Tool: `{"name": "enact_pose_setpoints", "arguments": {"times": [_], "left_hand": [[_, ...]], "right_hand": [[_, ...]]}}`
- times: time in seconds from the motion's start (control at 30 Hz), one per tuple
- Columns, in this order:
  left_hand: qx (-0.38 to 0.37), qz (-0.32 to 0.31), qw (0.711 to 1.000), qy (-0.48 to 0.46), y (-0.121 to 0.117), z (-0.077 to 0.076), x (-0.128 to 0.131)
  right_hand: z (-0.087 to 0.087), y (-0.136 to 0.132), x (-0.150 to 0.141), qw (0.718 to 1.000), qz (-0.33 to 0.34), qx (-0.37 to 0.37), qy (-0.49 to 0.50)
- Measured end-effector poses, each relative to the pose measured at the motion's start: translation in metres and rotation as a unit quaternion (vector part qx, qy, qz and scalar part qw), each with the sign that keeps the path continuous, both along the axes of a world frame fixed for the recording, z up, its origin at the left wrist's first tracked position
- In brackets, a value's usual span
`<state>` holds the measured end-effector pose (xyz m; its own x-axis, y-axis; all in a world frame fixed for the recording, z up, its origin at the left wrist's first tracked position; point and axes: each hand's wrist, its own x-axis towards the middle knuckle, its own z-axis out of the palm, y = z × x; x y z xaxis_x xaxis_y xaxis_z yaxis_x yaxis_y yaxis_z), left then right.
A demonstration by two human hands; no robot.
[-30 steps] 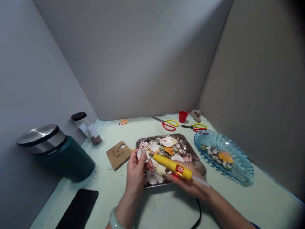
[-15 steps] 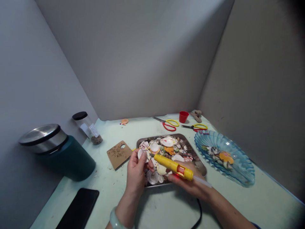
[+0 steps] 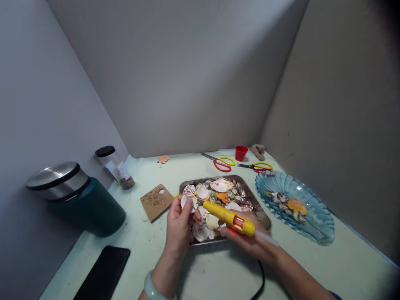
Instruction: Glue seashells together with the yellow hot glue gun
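Between the thumb and fingers of my left hand (image 3: pixel 179 218) is a white scallop shell (image 3: pixel 186 203), held above the near left part of a metal tray (image 3: pixel 261 212). My right hand (image 3: pixel 246 241) grips a yellow glue gun (image 3: pixel 225 214) with a translucent glue stick (image 3: pixel 265 238) out of its back end. The gun's tip points left at the shell; whether it touches cannot be made out. A red light glows under the gun's body. Mixed shells (image 3: pixel 203 231), white, orange and speckled, fill the tray beneath both hands.
A blue glass dish (image 3: pixel 321 216) with shells stands right. Behind the tray are two scissors (image 3: pixel 223 162) (image 3: pixel 256 166) and a red cup (image 3: pixel 241 153). Leftward lie a brown board (image 3: pixel 153 208), a jar (image 3: pixel 115 166), a green flask (image 3: pixel 90 212) and a black phone-like slab (image 3: pixel 103 273). A black cord (image 3: pixel 261 279) runs nearby.
Both hands keep almost the same pose, with the shell and glue gun still held. The whole view has shifted very slightly.
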<state>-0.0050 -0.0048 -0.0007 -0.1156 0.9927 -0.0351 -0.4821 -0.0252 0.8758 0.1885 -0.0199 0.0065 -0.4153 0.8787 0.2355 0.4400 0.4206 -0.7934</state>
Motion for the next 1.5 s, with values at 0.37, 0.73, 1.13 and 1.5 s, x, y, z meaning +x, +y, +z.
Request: {"name": "enact_pose_setpoints", "arguments": {"times": [0.37,0.73,1.13,1.5], "left_hand": [[0.001,-0.008,1.000,-0.007,-0.001,-0.002,-0.001],[0.005,-0.011,1.000,-0.008,-0.001,-0.002,0.000],[0.007,-0.056,0.997,0.050,-0.004,-0.002,0.002],[0.006,-0.071,0.996,0.051,-0.004,-0.004,0.001]], "right_hand": [[0.003,0.000,0.000,1.000,0.018,0.004,-0.010],[0.003,0.000,0.000,1.000,0.017,0.010,-0.011],[0.000,-0.002,-0.002,1.000,-0.018,-0.002,0.017],[-0.007,-0.002,-0.002,0.998,-0.042,0.019,0.034]]}}
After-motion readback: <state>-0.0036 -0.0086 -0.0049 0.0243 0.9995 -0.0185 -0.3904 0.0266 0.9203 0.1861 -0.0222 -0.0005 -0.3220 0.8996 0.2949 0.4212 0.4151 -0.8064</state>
